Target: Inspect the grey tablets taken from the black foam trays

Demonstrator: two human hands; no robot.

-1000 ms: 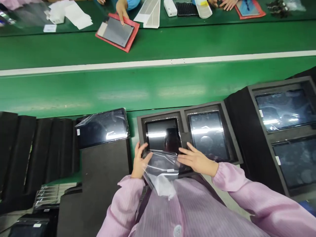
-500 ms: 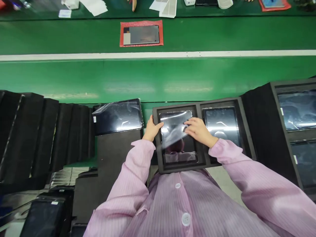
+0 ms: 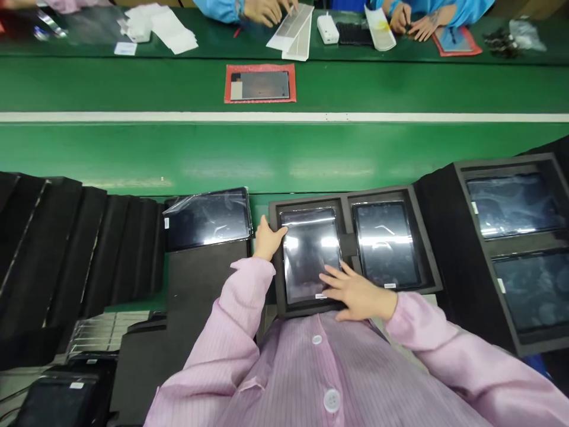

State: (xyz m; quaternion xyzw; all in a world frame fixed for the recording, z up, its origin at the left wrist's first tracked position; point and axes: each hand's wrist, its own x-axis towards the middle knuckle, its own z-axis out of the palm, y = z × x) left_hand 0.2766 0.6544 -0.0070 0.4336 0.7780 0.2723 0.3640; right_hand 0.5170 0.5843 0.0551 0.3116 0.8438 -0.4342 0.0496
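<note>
A dark foam tray with two compartments lies in front of my body. In its left compartment is a glossy screen panel with clear film over it and a small white label at its lower edge. A similar panel fills the right compartment. My left hand holds the tray's left edge, thumb on the rim and fingers along the outer side. With fingers spread, my right hand rests at the lower right corner of the left panel, partly over the tray rim.
Left of the tray, a film-covered panel lies on a foam stack, beside a row of black foam trays. Another loaded tray leans at right. Across the green bench, co-workers' hands handle parts beyond a red-wrapped panel.
The clear film that my right hand held raised now lies flat over the left panel. My right hand has moved down and its fingers have spread. My left hand stays at the tray edge.
</note>
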